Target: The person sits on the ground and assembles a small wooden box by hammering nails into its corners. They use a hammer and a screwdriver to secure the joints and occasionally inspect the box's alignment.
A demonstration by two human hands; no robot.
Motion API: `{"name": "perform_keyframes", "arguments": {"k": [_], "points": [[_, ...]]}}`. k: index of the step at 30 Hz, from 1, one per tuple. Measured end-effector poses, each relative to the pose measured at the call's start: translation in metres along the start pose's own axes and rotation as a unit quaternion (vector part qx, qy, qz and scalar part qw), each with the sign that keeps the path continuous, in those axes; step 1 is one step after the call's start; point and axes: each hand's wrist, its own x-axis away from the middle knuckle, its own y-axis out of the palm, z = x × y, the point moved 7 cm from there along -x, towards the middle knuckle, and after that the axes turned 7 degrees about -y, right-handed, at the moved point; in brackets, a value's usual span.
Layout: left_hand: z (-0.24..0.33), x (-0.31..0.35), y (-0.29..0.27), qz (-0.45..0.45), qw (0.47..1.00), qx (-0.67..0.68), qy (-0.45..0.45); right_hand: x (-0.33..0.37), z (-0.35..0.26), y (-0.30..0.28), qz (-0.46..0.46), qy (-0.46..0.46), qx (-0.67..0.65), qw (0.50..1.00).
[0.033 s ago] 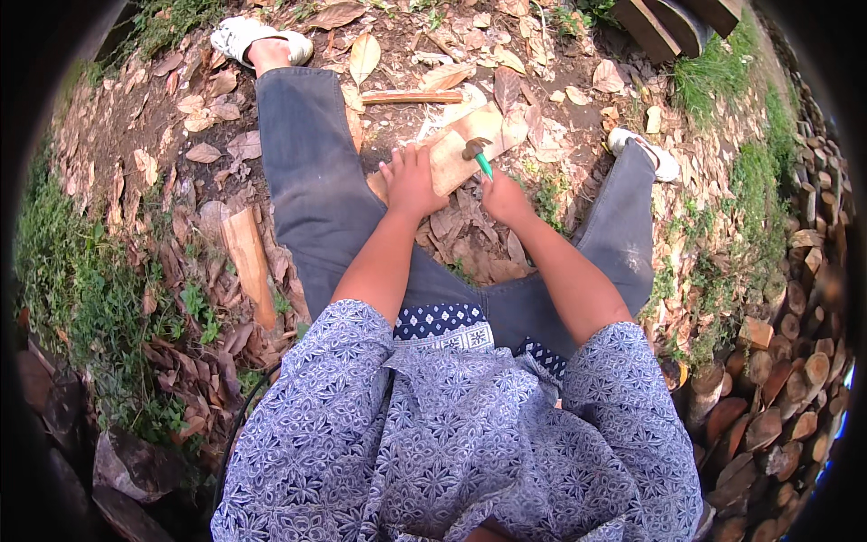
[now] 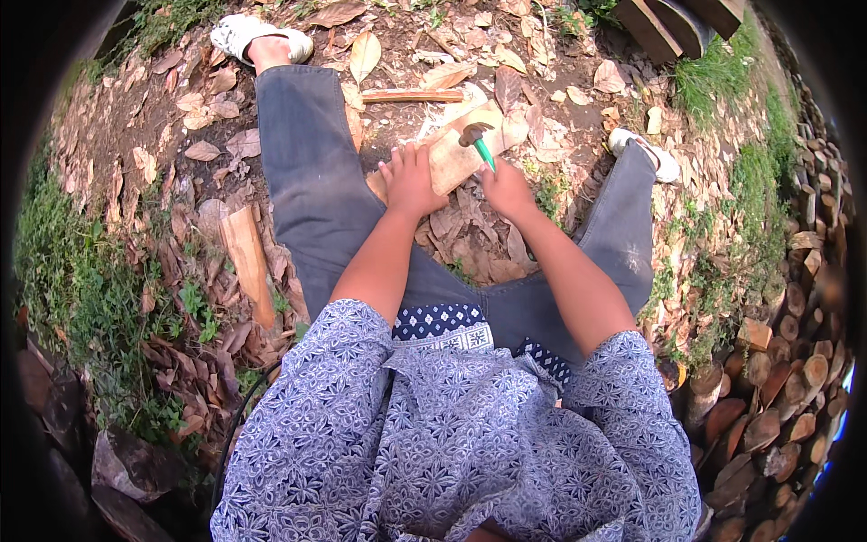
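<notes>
A flat, pale wooden board (image 2: 454, 164) lies slantwise on the leafy ground between my legs. My left hand (image 2: 413, 183) rests on its near left part, fingers stretched out and somewhat apart. In my right hand (image 2: 508, 192) is a hammer (image 2: 484, 152) with a green handle and a brownish metal head. The fingers are closed round the handle, and the hammer head is over the board, apparently above its surface. Whether a nail stands under the hammer head cannot be made out.
A thin wood strip (image 2: 412, 96) lies beyond the board. Left of my leg is a split wood piece (image 2: 247, 264). Stacked firewood (image 2: 784, 397) rises at the right, and dark wooden planks (image 2: 647, 27) stand at the far right. Dry leaves and grass cover the ground.
The hammer has lifted slightly, its head tipping up toward me and showing a little larger. My left hand and the board have stayed in place.
</notes>
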Motion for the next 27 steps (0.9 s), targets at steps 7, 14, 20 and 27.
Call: {"name": "perform_keyframes", "arguments": {"k": [7,14,20,27], "points": [[0.011,0.000,-0.001,-0.010,1.000,-0.011,0.011,0.018,0.041,0.016,-0.058,0.058,0.029,0.996],[0.007,-0.002,-0.020,-0.045,0.997,0.051,-0.042,0.057,0.050,0.006,0.154,0.118,-0.115,0.974],[0.045,0.014,-0.049,-0.186,0.715,0.673,0.043,0.075,0.121,0.043,0.095,0.163,0.020,0.982],[0.183,0.126,-0.202,-0.392,0.251,0.830,0.307,0.111,-0.100,0.015,-0.188,0.068,-0.550,0.811]]}}
